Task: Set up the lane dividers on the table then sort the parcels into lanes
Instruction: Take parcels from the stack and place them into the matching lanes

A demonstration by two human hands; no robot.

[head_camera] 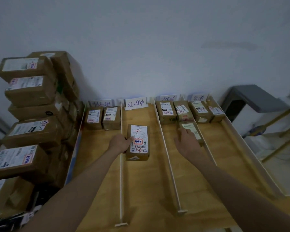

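Across the second lane from the left, near table centre, I log a brown cardboard parcel with a white shipping label and red-framed sticker (138, 142). It lies lengthwise, close against the thin white divider strip at its 9 o'clock (121, 164). The left hand (121, 143) grips the parcel's left edge, thumb on the label, fingers curled under the side.

At 3 o'clock from that parcel, over the next white divider strip (167, 154), the right hand (187, 142) rests on a smaller brown parcel with a green-and-white label (192, 131) in the third lane. Fingers lie on top, lightly bent; I cannot tell whether they pinch it or only press. This parcel sits against the third white divider strip (206, 143) at its 3 o'clock.

At 12 o'clock, each lane ends at a handwritten white paper sign; the second lane's sign (136, 103) stands clear of any parcel. Two brown labelled boxes (102, 117) sit side by side at the far end of the first lane. Two more (174, 111) sit at the far end of the third lane, and another pair (207, 111) in the fourth.

The light wooden table (147, 190) carries a white raised border along its right edge (251, 148).

At 9 o'clock, off the table's left side, a tall stack of brown cardboard parcels with white labels (30, 104) stands unsorted. At 2 o'clock, a grey-topped stand with yellow legs (258, 101) sits by the pale wall.
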